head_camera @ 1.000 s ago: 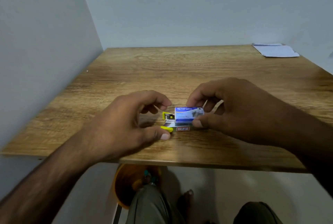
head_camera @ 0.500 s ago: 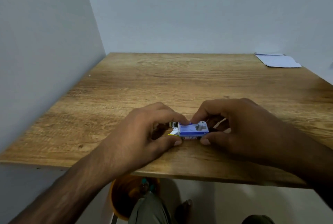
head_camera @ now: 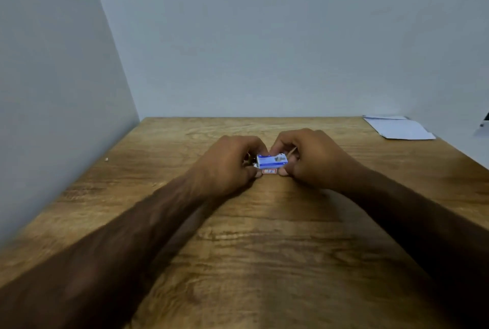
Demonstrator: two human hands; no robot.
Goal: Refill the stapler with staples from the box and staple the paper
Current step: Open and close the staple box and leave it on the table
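Observation:
A small blue staple box (head_camera: 272,160) with a red-and-white label on its near side rests on the wooden table (head_camera: 264,249), held between both hands. My right hand (head_camera: 315,159) grips its right end, thumb at the near edge and fingers curled over the far side. My left hand (head_camera: 230,167) pinches the left end, forefinger on top and thumb below. The stapler is hidden under my left fingers; only a small pale bit shows beside the box. White sheets of paper (head_camera: 399,128) lie at the table's far right corner.
Grey walls close off the table on the left and at the back. A tiny pale speck (head_camera: 106,159) lies near the left wall. A dark object (head_camera: 485,119) pokes in at the right edge, beyond the paper.
My left fingers have closed onto the box's left end, covering the yellow stapler parts that showed there. Both hands sit farther onto the table, and the view has tilted up.

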